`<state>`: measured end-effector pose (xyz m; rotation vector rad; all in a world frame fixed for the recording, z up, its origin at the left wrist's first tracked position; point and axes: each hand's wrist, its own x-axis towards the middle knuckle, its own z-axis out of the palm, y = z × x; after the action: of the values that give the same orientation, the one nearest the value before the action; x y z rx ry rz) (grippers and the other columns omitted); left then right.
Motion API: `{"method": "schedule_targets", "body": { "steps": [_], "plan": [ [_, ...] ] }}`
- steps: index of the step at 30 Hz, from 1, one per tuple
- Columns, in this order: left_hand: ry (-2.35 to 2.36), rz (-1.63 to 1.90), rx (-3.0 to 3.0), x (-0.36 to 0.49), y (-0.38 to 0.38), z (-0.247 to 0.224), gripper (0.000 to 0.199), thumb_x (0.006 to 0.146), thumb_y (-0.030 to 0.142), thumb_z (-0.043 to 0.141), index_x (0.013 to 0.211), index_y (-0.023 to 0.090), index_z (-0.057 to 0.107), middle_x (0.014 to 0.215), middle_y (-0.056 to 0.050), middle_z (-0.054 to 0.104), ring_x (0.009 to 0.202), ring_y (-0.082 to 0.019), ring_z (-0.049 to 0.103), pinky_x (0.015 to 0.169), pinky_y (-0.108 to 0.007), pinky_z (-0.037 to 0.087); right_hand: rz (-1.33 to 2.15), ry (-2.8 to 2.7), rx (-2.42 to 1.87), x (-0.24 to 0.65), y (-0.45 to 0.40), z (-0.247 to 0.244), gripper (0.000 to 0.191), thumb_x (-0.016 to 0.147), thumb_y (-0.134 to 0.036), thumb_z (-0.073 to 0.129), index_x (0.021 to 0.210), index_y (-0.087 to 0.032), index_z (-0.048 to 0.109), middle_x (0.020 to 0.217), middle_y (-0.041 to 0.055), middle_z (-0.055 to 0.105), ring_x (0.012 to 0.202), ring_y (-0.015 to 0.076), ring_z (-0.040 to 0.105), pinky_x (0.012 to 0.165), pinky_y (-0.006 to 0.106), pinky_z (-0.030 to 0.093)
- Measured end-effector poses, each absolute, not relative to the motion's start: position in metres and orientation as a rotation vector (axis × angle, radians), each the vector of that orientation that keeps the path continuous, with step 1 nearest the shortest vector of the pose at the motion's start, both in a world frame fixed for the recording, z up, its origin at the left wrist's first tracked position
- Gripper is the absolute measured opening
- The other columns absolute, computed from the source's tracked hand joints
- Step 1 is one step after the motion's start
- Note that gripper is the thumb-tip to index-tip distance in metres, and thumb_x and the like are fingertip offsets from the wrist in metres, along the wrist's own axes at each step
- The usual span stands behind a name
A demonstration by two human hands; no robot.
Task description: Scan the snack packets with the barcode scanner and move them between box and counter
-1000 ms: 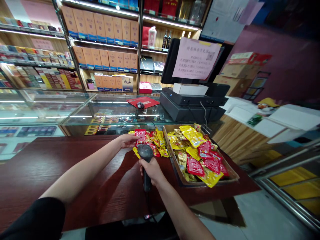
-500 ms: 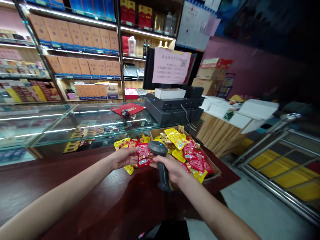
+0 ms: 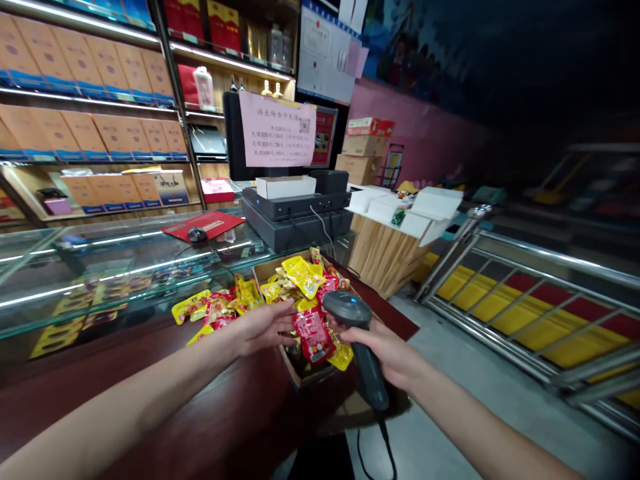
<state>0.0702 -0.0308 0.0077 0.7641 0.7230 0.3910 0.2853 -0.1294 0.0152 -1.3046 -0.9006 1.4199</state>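
Observation:
My right hand [image 3: 383, 353] is shut around the grip of a black handheld barcode scanner [image 3: 365, 353], with its head pointing up and left. A red snack packet [image 3: 314, 337] lies over the tray just beyond the fingertips of my left hand [image 3: 265, 328], which is open and appears not to touch it. Below the hands stands a cardboard tray [image 3: 293, 373] heaped with yellow and red packets. Several more loose packets [image 3: 210, 310] lie on the dark red wooden counter [image 3: 235, 393] to the left of the tray.
Behind the tray are a glass display case [image 3: 125, 270], a black cash register [image 3: 295, 217] with a pink notice [image 3: 277, 130], and a mouse on a red mat [image 3: 200, 225]. A cable hangs from the scanner's base. A metal railing [image 3: 500, 313] runs along the right.
The red packet has left my left hand and is now over the tray, with the fingers opened. Both hands moved right with the scanner, and the view turned left.

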Motion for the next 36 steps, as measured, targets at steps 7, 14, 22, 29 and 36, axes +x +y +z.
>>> {"method": "schedule_targets", "body": {
  "steps": [7,14,22,29,36],
  "plan": [
    [0.84,0.55,0.705,0.029,-0.02,0.013,0.033,0.085,0.038,0.056,0.103,0.011,0.063,0.12,-0.019,0.059,0.12,-0.028,0.05,0.088,-0.041,0.05,1.402,-0.923,-1.217,0.263,-0.116,0.022,0.026,0.062,-0.02,0.073,0.088,-0.019,0.07,0.1,0.0072,0.07,0.094,0.0206,0.064,0.086,0.03,0.048],
    [0.946,0.688,0.57,-0.046,-0.033,-0.003,0.027,0.086,0.036,0.054,0.098,0.014,0.063,0.11,-0.014,0.063,0.108,-0.025,0.058,0.087,-0.04,0.051,1.617,-0.949,-1.172,0.183,-0.105,0.008,0.026,0.059,-0.018,0.071,0.085,-0.019,0.07,0.096,0.0062,0.07,0.096,0.0207,0.063,0.084,0.029,0.048],
    [1.036,0.731,0.447,-0.118,-0.049,-0.049,0.032,0.087,0.038,0.051,0.105,0.012,0.057,0.112,-0.014,0.061,0.102,-0.024,0.06,0.082,-0.039,0.052,1.755,-0.924,-1.224,0.103,-0.075,-0.044,0.021,0.058,-0.017,0.069,0.079,-0.017,0.069,0.081,0.0025,0.069,0.08,0.0152,0.062,0.068,0.024,0.046],
    [1.014,0.755,0.364,-0.129,-0.05,-0.068,0.036,0.087,0.038,0.05,0.113,0.013,0.051,0.111,-0.015,0.06,0.094,-0.024,0.064,0.08,-0.041,0.052,1.64,-1.001,-1.338,0.074,-0.048,-0.073,0.018,0.056,-0.017,0.067,0.073,-0.016,0.067,0.066,-0.0005,0.066,0.061,0.0126,0.057,0.057,0.023,0.042],
    [0.994,0.739,0.374,-0.125,-0.046,-0.076,0.037,0.086,0.038,0.052,0.112,0.012,0.052,0.108,-0.016,0.062,0.093,-0.025,0.065,0.083,-0.044,0.051,1.781,-0.931,-1.318,0.067,-0.046,-0.076,0.016,0.055,-0.015,0.064,0.07,-0.015,0.066,0.063,-0.0005,0.063,0.054,0.0094,0.054,0.053,0.021,0.041]
  ]
}}
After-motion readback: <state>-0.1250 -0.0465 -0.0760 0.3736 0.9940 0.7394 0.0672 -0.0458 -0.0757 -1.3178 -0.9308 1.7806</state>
